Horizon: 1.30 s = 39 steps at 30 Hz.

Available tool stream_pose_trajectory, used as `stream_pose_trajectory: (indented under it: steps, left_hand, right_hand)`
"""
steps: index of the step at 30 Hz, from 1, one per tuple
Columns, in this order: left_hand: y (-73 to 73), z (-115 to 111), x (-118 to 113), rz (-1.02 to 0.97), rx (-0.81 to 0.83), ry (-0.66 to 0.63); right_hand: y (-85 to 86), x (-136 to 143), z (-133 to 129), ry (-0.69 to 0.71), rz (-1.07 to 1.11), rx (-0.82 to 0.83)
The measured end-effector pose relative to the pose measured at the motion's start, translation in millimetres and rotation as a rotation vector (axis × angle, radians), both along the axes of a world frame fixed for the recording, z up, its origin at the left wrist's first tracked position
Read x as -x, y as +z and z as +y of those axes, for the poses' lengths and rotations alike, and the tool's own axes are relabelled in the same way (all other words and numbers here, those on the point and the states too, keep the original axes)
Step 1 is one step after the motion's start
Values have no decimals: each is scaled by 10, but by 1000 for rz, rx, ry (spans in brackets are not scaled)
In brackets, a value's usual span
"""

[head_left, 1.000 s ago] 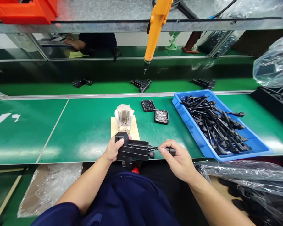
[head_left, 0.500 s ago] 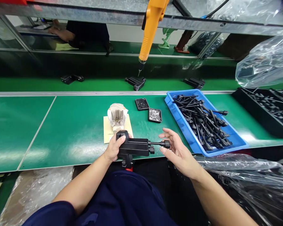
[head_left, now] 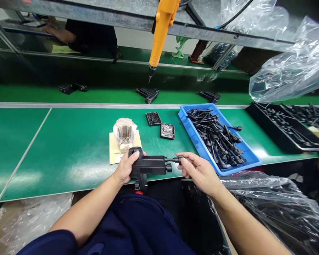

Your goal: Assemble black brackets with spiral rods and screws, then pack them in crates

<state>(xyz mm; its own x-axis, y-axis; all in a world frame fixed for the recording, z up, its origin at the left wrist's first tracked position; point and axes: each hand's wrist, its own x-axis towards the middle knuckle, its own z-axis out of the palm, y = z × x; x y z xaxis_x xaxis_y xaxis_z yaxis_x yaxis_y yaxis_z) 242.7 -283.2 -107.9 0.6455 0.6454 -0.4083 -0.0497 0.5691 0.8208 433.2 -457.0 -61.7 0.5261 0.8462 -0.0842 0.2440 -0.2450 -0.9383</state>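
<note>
Holding a black housing (head_left: 150, 165) over the green bench's (head_left: 77, 141) front edge: left hand (head_left: 125, 168) wrapped round one end, right hand's (head_left: 200, 173) thumb and fingers pinching the rod knob (head_left: 180, 160).
Bench glossy, pale seam at left, metal rail (head_left: 101, 105) along back; orange screwdriver (head_left: 159, 35) hanging by galvanized shelf (head_left: 95, 17); blue tray (head_left: 185, 122) of black threaded rods (head_left: 215, 138) at right; co-worker's arm (head_left: 62, 34) beyond; yellow card (head_left: 113, 150) carries white label (head_left: 119, 158), print too small to read.

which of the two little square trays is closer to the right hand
The tray of silvery pieces is nearer the right hand; the dark-filled tray sits farther back and left.
</note>
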Motion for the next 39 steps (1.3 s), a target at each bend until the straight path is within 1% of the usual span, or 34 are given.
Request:
stream_pose_trajectory:
  steps: [3, 5, 6, 10, 13, 15, 19, 21, 25, 27, 31, 33, 34, 37, 39]
  left_hand:
    - [11, -20, -51, 20, 91, 17]
    - [-4, -36, -87, 24, 153, 28]
    - [-20, -45, -104, 22, 179, 27]
    - [-108, -71, -152, 19, 253, 20]
    - [-148, -88, -172, 20, 268, 7]
    - [-151, -101, -179, 22, 281, -1]
    - [-132, -112, -177, 31, 297, -15]
    - [-118, -110, -171, 34, 297, -18]
    - [-86, -106, -163, 48, 276, -16]
    - [-73, -111, -160, 55, 268, -19]
    - [-70, -122, -155, 64, 261, -11]
    - [-80, -123, -154, 59, 277, -7]
    - [-87, -121, -153, 52, 286, -6]
    - [-103, -113, -151, 27, 293, -10]
    - [-106, -110, -149, 29, 304, -14]
  right_hand:
    - [31, -49, 31, 40, -50, 6]
    - [56, -84, 53, 50, -73, 59]
    - [69, -99, 64, 50, -86, 80]
    - [123, -144, 92, 60, -182, 43]
    - [159, -159, 95, 75, -184, 90]
    - [175, -164, 93, 87, -168, 63]
    - [190, -164, 88, 62, -93, 68]
    - [187, -165, 85, 67, -58, 26]
    - [152, -173, 76, 50, 10, 82]
    - [123, -174, 71, 60, 27, 44]
    - [72, -156, 66, 44, 23, 56]
    - [62, -142, 71, 44, 13, 17]
    - [63, -135, 74, 39, 10, 6]
    - [78, -122, 87, 24, -3, 54]
    - [91, -118, 93, 55, -8, 24]
